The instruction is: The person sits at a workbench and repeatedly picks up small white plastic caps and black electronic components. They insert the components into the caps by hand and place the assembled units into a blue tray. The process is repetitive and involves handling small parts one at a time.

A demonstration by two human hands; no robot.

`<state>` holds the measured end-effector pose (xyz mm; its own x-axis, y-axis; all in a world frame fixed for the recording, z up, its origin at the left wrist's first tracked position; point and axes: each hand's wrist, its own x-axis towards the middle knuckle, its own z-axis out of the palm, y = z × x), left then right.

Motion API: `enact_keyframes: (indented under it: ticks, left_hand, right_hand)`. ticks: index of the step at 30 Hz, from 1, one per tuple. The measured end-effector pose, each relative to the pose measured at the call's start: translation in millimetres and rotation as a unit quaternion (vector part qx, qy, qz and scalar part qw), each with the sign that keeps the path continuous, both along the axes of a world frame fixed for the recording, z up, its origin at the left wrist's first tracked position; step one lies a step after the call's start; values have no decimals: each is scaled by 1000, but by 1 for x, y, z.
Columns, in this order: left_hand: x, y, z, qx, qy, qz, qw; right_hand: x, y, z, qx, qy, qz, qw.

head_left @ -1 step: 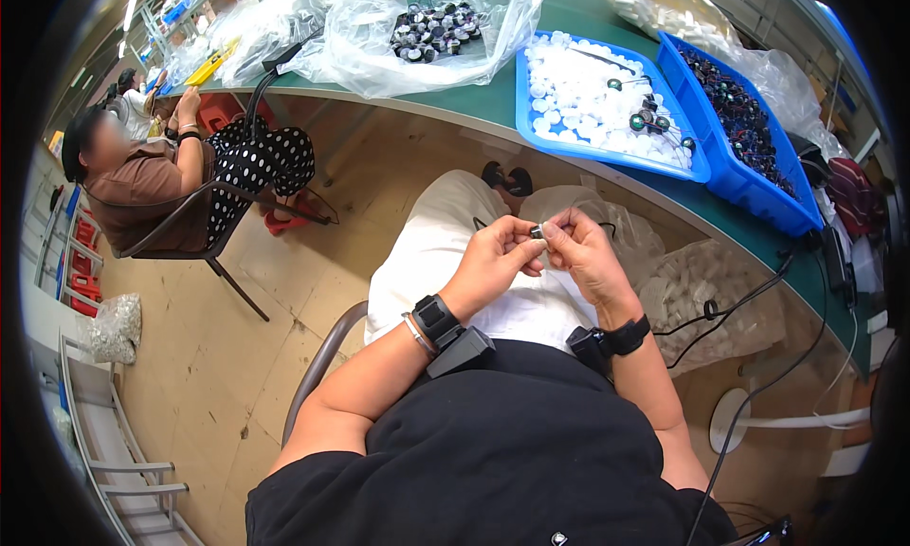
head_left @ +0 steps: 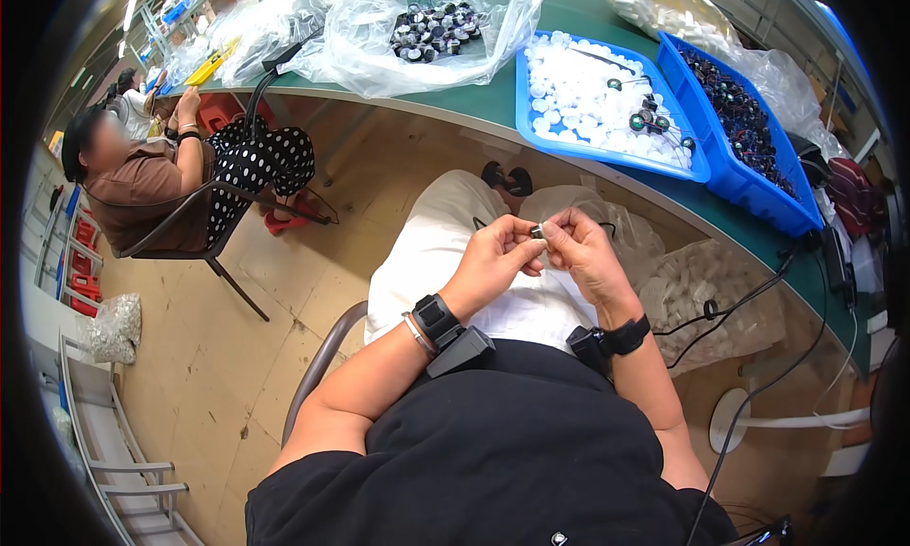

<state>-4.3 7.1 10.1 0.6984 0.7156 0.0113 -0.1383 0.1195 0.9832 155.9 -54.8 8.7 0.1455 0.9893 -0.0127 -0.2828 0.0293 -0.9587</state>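
Over my lap, both hands meet at the fingertips around one small dark piece with a pale, shiny edge (head_left: 537, 231). My left hand (head_left: 498, 254) is closed, pinching it between thumb and fingers. From the other side my right hand (head_left: 586, 257) grips the same piece, also closed. Fingers cover most of it, so its exact kind cannot be made out. Beyond my hands, on the bench, a shallow blue tray (head_left: 607, 159) holds many small white round caps (head_left: 564, 86). Several dark round parts with thin wires (head_left: 645, 119) lie on top of the caps.
The green bench (head_left: 483, 100) also carries a deeper blue bin (head_left: 758, 191) of dark wired parts and an open plastic bag (head_left: 360, 53) of black-and-white pieces. Black cables (head_left: 730, 309) hang at the right. A seated co-worker (head_left: 152, 186) is at the left.
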Motion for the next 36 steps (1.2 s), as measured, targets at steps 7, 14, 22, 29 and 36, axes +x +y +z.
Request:
enact_keyframes:
  ticks: [7, 14, 22, 29, 36]
  left_hand:
    - [2, 4, -1, 21, -9, 2, 1000]
    - [1, 3, 0, 26, -13, 0, 1000]
    - [2, 4, -4, -8, -36, -8, 999]
    - [3, 5, -8, -7, -45, -5, 999]
    - [4, 5, -13, 28, -19, 12, 999]
  right_hand:
    - [3, -3, 4, -30, 84, 15, 996]
    - [5, -3, 2, -30, 105, 23, 994]
    - [10, -1, -4, -46, 136, 31, 989]
    - [7, -1, -2, -56, 126, 20, 990]
    - [-1, -1, 1, -39, 16, -21, 999]
